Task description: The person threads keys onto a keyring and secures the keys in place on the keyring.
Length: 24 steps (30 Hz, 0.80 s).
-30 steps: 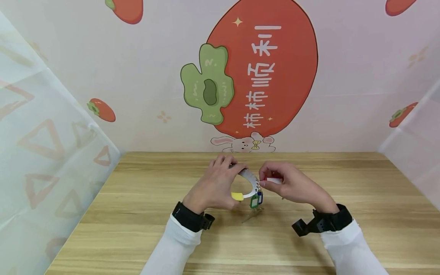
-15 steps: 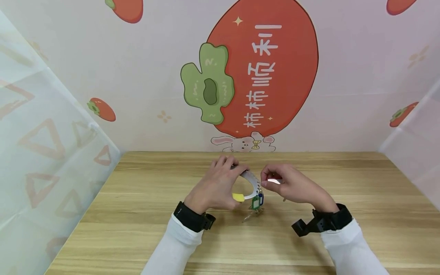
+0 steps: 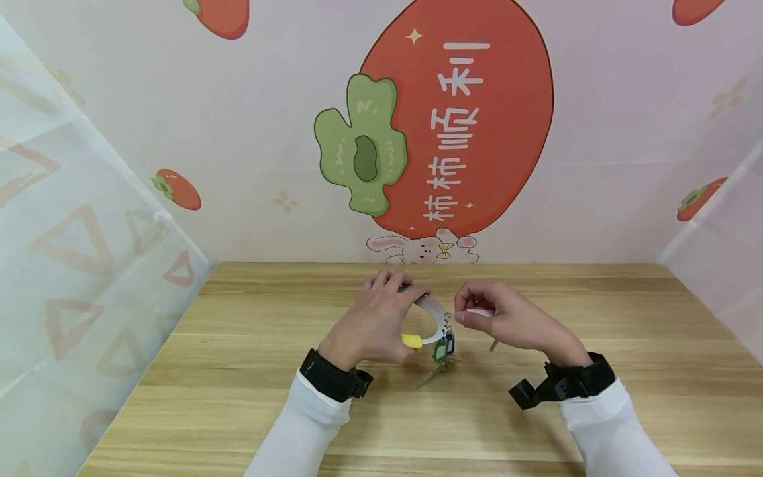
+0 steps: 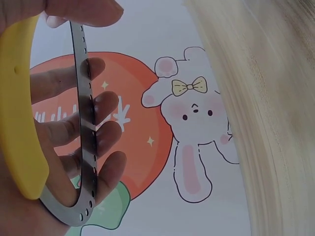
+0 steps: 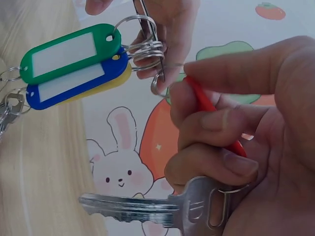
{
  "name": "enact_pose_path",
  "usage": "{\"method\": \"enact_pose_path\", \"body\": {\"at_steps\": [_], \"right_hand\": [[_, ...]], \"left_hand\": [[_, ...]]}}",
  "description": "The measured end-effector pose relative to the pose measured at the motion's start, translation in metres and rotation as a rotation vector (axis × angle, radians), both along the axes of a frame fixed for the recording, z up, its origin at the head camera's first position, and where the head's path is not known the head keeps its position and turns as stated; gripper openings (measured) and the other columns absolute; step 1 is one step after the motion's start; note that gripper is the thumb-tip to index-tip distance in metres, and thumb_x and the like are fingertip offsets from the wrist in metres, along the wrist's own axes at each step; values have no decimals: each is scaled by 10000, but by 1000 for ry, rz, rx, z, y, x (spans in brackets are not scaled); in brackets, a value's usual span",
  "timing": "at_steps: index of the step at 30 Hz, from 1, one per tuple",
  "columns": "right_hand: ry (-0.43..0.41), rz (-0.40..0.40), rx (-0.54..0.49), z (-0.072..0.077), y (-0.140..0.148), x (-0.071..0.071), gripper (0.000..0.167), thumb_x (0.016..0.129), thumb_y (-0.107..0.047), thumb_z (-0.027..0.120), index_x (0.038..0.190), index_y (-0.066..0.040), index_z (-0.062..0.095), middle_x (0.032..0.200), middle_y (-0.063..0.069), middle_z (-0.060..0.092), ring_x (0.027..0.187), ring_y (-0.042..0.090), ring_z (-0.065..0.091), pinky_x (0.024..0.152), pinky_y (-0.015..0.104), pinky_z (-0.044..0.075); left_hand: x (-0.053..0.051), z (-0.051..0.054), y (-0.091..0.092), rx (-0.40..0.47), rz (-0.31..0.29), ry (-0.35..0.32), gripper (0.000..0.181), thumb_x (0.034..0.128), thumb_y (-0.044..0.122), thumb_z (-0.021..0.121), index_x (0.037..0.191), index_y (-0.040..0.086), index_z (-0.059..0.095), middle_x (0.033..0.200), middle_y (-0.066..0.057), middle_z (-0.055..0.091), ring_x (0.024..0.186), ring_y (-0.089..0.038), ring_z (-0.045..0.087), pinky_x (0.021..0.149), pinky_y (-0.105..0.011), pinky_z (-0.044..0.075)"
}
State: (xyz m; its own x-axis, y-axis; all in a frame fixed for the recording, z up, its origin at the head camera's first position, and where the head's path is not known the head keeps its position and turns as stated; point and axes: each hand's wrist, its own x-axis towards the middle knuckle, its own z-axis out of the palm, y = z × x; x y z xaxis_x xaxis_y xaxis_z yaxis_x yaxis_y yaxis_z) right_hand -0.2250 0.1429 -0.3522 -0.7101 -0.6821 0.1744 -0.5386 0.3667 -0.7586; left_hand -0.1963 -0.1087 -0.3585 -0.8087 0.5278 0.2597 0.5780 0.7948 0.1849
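Note:
My left hand (image 3: 375, 321) grips a large ring, a grey metal band (image 4: 86, 118) pierced with holes and fitted with a yellow handle (image 4: 19, 113). From the band hang a green key tag (image 5: 71, 54), a blue key tag (image 5: 74, 82) and a partly covered yellow key tag (image 5: 106, 83), on small split rings. My right hand (image 3: 507, 318) pinches a red key tag (image 5: 209, 105) close to the band. A small metal hook (image 5: 155, 87) sits between band and fingertips. A silver key (image 5: 133, 209) dangles from the red tag, below my fingers.
Both hands are above a wooden table (image 3: 238, 397). Behind it rises a pale backdrop (image 3: 268, 132) printed with a persimmon and a rabbit. Each wrist wears a black strap with a camera (image 3: 560, 384).
My right hand has shifted slightly right, away from the band, with the red tag. More of its dangling key shows. The left hand has barely moved, and the hanging tags swing slightly.

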Motion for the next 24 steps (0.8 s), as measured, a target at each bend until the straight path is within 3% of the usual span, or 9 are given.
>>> {"method": "enact_pose_path", "body": {"at_steps": [7,12,17,24], "right_hand": [[-16,26,-25,-4,1,-5,55,963,-120,694,985,-100,648,821,33,592,676,187,552,560,268,454],[-28,49,-33,-7,2,-7,46,976,-113,676,1002,-86,650,810,53,575,631,253,560,531,295,491],[-36,70,-33,-9,2,-9,48,971,-76,673,1006,-68,640,827,69,590,674,267,604,563,356,549],[-14,79,-26,-10,0,-9,64,965,-74,680,1004,-104,638,877,48,631,753,272,634,633,344,553]], "left_hand": [[-1,1,-2,27,8,-4,797,614,317,899,1348,162,628,1232,-57,522,1198,-278,426,997,-493,401],[-1,2,-3,36,2,7,799,608,315,903,1343,158,632,1230,-61,528,1191,-278,435,984,-489,411],[-1,3,-2,42,-5,8,792,603,298,904,1336,161,636,1225,-54,527,1181,-272,434,985,-486,409],[0,3,-2,49,-17,14,791,600,286,901,1333,153,637,1228,-60,530,1173,-268,438,979,-486,411]]}}
